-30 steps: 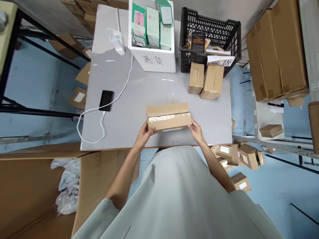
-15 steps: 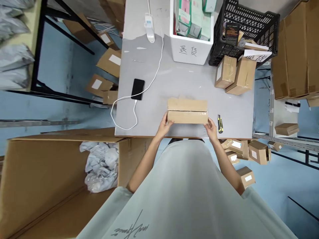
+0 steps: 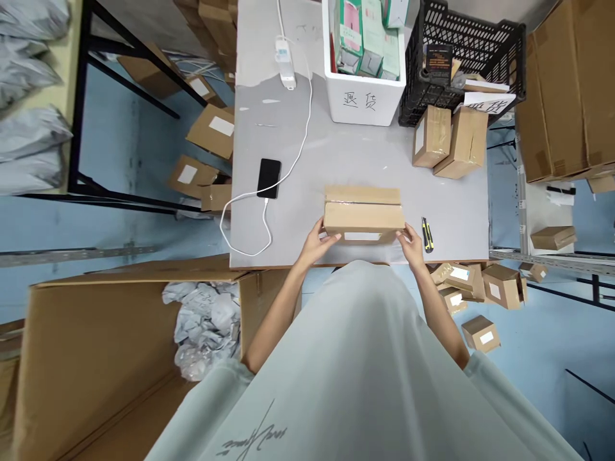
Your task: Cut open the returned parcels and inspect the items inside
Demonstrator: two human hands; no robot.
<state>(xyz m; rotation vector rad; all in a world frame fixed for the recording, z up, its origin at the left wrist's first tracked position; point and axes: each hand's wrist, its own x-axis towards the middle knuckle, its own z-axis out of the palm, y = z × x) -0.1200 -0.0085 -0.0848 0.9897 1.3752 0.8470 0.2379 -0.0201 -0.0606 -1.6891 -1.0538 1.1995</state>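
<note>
A long brown cardboard box is between my two hands at the near side of the grey table. Tape runs along its top seam, and a white label shows on the side facing me. My left hand grips its left near corner, thumb on the front face. At the right near corner, my right hand holds it the same way, with fingers partly hidden behind the end. Just right of that hand lies a yellow and black box cutter.
A black phone on a white cable lies to the left. Behind stand a white bin of green cartons, a black crate and two cardboard boxes. A large open carton with grey plastic bags stands at lower left.
The box has tilted in my hands, so its labelled near side now shows. Both hands stay on its ends. The whole view has shifted slightly.
</note>
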